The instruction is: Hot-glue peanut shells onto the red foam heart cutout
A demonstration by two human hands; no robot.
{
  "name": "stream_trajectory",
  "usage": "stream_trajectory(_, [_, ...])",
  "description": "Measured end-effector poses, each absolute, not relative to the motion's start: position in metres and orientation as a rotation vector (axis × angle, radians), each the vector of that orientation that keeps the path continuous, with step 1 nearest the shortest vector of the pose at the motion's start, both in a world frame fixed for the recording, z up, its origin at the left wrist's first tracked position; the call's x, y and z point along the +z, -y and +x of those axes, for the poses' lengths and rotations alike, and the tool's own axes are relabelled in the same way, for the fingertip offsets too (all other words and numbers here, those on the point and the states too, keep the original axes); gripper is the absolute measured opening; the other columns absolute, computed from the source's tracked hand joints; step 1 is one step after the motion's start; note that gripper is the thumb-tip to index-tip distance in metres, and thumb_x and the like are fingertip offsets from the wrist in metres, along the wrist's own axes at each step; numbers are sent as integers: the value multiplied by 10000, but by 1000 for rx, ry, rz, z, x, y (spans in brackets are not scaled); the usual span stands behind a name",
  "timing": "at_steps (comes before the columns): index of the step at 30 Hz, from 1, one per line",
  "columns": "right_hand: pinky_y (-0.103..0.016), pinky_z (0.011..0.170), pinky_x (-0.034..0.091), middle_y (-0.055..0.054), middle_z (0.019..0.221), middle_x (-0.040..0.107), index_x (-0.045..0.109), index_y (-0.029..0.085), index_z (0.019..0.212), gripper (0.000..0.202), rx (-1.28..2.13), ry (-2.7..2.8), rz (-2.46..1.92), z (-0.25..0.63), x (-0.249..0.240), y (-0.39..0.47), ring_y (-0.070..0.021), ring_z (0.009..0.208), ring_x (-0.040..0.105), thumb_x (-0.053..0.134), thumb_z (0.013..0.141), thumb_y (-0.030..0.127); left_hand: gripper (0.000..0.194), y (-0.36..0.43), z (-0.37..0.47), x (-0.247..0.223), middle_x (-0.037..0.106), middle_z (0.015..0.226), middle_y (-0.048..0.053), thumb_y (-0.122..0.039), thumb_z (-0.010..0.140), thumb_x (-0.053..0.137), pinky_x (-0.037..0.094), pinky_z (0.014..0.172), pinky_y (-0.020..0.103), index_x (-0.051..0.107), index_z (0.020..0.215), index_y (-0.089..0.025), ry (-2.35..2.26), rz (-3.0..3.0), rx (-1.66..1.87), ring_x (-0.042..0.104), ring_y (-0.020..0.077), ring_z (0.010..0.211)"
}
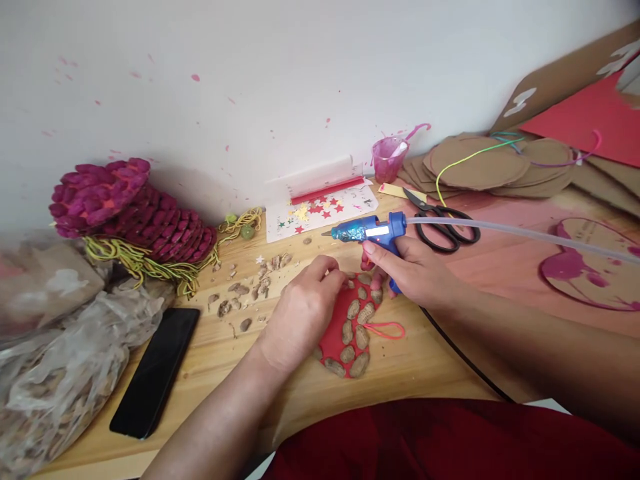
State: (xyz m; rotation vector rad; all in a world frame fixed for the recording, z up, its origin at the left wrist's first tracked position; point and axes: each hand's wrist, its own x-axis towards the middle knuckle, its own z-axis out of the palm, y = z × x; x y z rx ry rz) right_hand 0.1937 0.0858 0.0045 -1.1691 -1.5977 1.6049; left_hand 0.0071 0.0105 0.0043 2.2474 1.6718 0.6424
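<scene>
My right hand (407, 270) grips a blue hot glue gun (367, 230), its nozzle pointing left and a long clear glue stick (500, 228) running out of its back. Under the gun lies a red flat piece (336, 337) edged with glued-on peanut shells (366, 313), a pink cord loop (393, 329) at its side. My left hand (305, 307) rests over the piece's left part with fingers curled and pressed together at its upper edge. Whatever these fingers pinch is hidden. Loose peanut shells (240, 289) are scattered on the table left of this hand.
Black scissors (445, 227) and cardboard rounds (470, 163) lie at the right. Behind are a paint cup (387, 159) and star cutouts on paper (367, 200). Leftward are purple-painted shell pieces (165, 223), a phone (156, 373) and a plastic bag (75, 373) of shells.
</scene>
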Motion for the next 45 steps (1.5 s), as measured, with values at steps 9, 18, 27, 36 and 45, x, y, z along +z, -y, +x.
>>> stream_trajectory(9, [-209, 372, 456, -9, 623, 641, 599, 188, 788, 322, 1608, 1598, -1169, 193, -2, -88, -125, 493, 631, 582, 933, 474, 217, -6, 14, 4, 618, 1151, 86, -151, 955, 486, 493, 800, 304, 658, 1066, -224, -1760, 2384, 458, 610, 199, 933])
stream_trajectory(18, [-229, 366, 467, -41, 712, 681, 614, 181, 792, 329, 1613, 1593, -1177, 194, -4, -89, -141, 507, 652, 587, 924, 482, 183, -5, 16, 5, 610, 1130, 86, -178, 980, 450, 487, 741, 301, 629, 1019, -198, -1808, 2441, 368, 606, 190, 874])
stream_trajectory(27, [-221, 370, 466, -23, 613, 652, 610, 175, 800, 328, 1619, 1589, -1192, 193, -2, -88, -144, 505, 646, 589, 921, 480, 175, -6, 17, 6, 611, 1119, 97, -187, 983, 458, 498, 726, 296, 629, 1020, -183, -1800, 2476, 355, 615, 188, 864])
stream_trajectory(36, [-204, 377, 471, -8, 610, 644, 595, 180, 798, 338, 1605, 1636, -1165, 195, -3, -89, -129, 502, 636, 560, 933, 487, 170, -6, 20, 7, 606, 1104, 77, -161, 986, 454, 541, 729, 293, 620, 1019, -167, -1831, 2543, 278, 614, 175, 877])
stream_trajectory(45, [-194, 368, 470, -7, 683, 647, 605, 174, 778, 339, 1580, 1633, -1188, 194, -2, -89, -117, 515, 635, 570, 924, 477, 211, -3, 22, 7, 613, 1033, 62, -102, 956, 457, 532, 646, 292, 638, 1027, -183, -1869, 2626, 231, 605, 173, 787])
